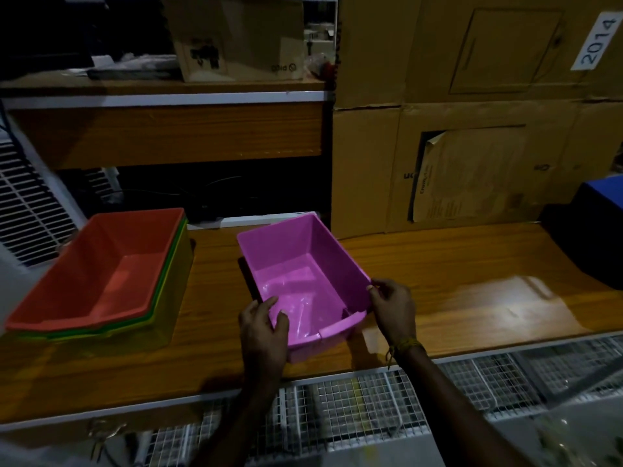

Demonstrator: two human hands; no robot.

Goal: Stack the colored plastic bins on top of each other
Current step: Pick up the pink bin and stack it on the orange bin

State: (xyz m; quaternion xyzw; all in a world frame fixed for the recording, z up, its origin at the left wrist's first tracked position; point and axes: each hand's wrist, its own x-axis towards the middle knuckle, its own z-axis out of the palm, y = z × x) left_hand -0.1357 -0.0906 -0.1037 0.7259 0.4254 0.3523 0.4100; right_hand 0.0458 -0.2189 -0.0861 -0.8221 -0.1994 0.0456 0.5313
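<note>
Dim, grainy view; glare on wooden table [505, 298].

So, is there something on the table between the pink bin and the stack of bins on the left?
Nothing visible. Both hands, left hand and right hand, grip the pink bin. Between it and the stack, topped by the orange bin, lies only bare wooden table. The orange bin is empty.

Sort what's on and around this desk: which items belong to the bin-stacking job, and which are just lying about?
Part of the job:
- pink bin, gripped by the left hand and right hand
- nested stack with the orange bin on top, green and yellow rims showing below

Just lying about:
- cardboard boxes behind the desk
- small box on the upper shelf
- dark blue box at far right
</note>
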